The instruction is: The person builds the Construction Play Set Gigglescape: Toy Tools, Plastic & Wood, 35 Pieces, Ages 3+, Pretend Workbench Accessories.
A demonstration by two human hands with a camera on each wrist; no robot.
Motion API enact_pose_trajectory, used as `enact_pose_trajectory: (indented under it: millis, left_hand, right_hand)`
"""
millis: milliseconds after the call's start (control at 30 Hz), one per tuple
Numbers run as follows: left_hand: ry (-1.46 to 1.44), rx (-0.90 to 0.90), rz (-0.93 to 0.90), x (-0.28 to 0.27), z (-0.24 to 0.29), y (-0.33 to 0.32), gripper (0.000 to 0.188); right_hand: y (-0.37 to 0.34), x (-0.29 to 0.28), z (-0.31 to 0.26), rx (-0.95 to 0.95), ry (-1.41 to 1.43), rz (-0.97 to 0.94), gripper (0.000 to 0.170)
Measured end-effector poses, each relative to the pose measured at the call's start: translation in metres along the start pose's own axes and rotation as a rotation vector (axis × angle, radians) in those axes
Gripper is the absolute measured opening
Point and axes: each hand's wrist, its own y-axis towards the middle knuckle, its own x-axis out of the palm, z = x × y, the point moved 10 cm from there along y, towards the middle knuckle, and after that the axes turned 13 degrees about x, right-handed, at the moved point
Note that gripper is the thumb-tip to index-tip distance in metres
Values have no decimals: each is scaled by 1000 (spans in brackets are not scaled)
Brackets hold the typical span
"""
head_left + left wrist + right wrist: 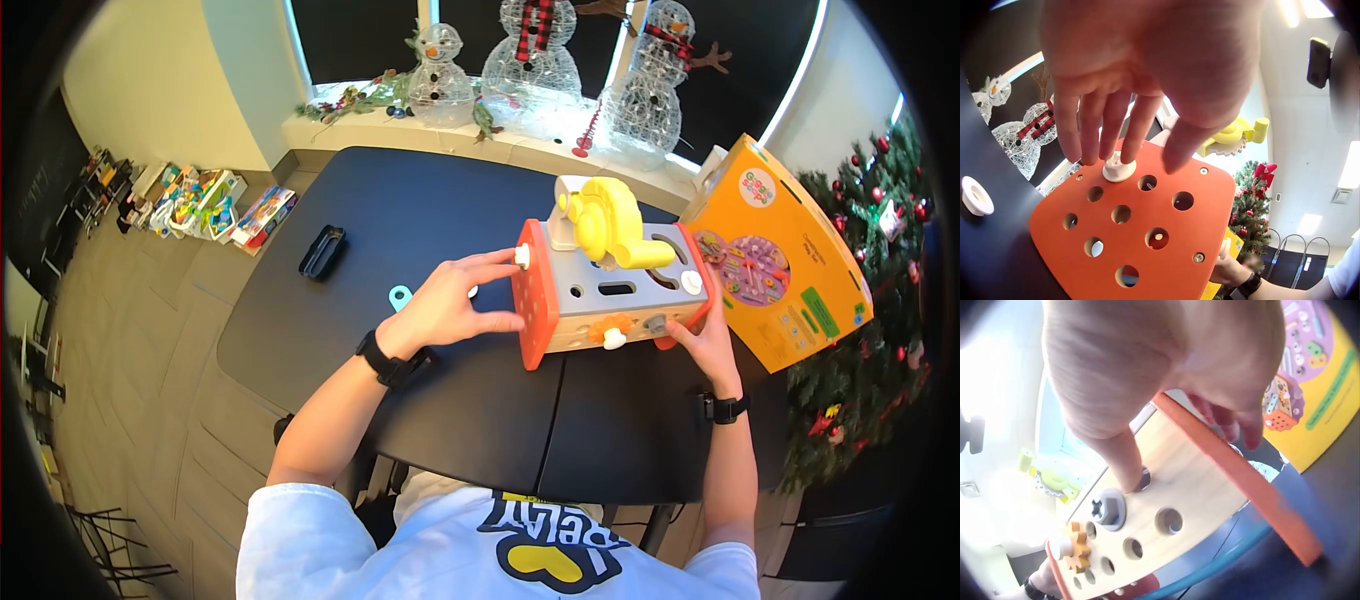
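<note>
A toy workbench [590, 304] with a grey top, wooden front and red end panels is on the table, tilted in the head view. My left hand [435, 305] is at its left end panel [1175, 269], fingers extended to a white screw [1119, 169] there. My right hand [712, 348] grips the opposite end, thumb on the wooden front and fingers behind the red panel. Near that thumb sits a grey bolt [1109, 511]. An orange gear [1077, 548] is also fixed on the front. A yellow toy piece [605, 222] stands on top.
A yellow-orange box [785, 290] stands at the table's right. On the dark table [420, 200] are a black tray [322, 252], a teal piece [400, 298] with a hole and a white ring [977, 195]. Wire snowmen [530, 70] line the sill; a decorated tree [870, 390] is at right.
</note>
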Motion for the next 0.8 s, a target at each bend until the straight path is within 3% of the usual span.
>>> enact_pose_trajectory:
  millis: [67, 100, 233, 300, 467, 567, 700, 800]
  left_hand:
    - [21, 48, -13, 3, 9, -2, 81]
    - [36, 36, -40, 9, 5, -5, 91]
    - [117, -3, -8, 23, 0, -8, 92]
    - [133, -16, 4, 28, 1, -6, 91]
    - [36, -27, 44, 27, -8, 3, 81]
    - [-31, -67, 90, 25, -13, 7, 70]
    - [-397, -264, 220, 29, -33, 9, 55]
    - [-307, -405, 146, 27, -38, 12, 53]
  right_hand:
    - [1, 6, 31, 134, 40, -66, 93]
    - [2, 10, 38, 194, 94, -117, 80]
    - [0, 11, 39, 289, 161, -167, 64]
    - [0, 12, 40, 215, 106, -113, 62]
    - [-4, 1, 22, 183, -60, 112, 56]
    - [-4, -14, 5, 81, 8, 236, 50]
    - [-6, -24, -17, 68, 33, 227, 43]
    - [-5, -27, -23, 96, 34, 184, 46]
